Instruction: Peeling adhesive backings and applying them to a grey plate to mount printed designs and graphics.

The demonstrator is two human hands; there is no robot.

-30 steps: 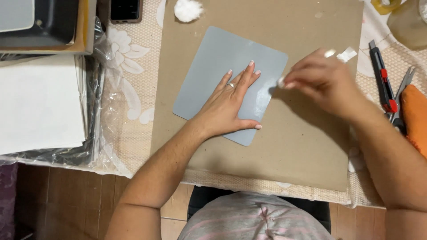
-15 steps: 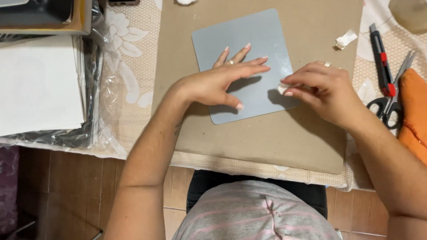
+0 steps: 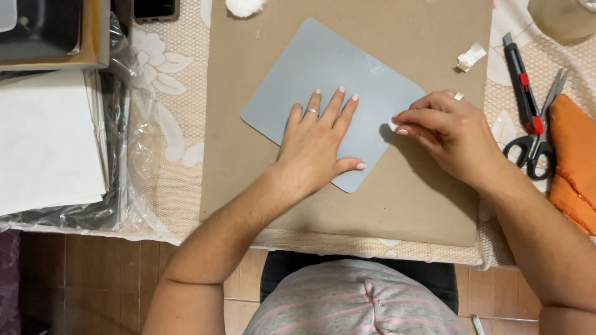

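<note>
Two hands on one grey sheet, rest is table clutter. Far left: white flat stack (image 3: 46, 142) in clear plastic wrap (image 3: 118, 186), dark box (image 3: 49, 31) above it at the top corner, a phone (image 3: 156, 8) just right of that at the top edge. Lace tablecloth (image 3: 167, 167) with flower pattern under everything. Brown cardboard (image 3: 428, 205) lies on the cloth as a work mat.

Grey sheet (image 3: 323, 74), rounded corners, lies tilted on the cardboard, flat. Left hand (image 3: 316, 146) rests palm down on the sheet's lower middle, fingers (image 3: 338, 102) stretched out straight and slightly spread, thumb out toward the right near the sheet's lower corner; ring on one finger. It grips nothing, only presses flat.

Right hand (image 3: 450, 133) sits at the sheet's right edge, fingertips bunched and pinched tight on a small white wad (image 3: 393, 123), which touches the sheet's edge right there. Sheet lies under the left fingers and just left of the right fingertips.

White cotton lump (image 3: 245, 6) at top edge of the cardboard. Crumpled white scrap (image 3: 470, 57) on the cardboard above the right hand. Further right on the cloth: red-black utility knife (image 3: 520, 84), scissors (image 3: 540, 130) just beside it, orange cloth (image 3: 574, 161) at the far right edge.
</note>
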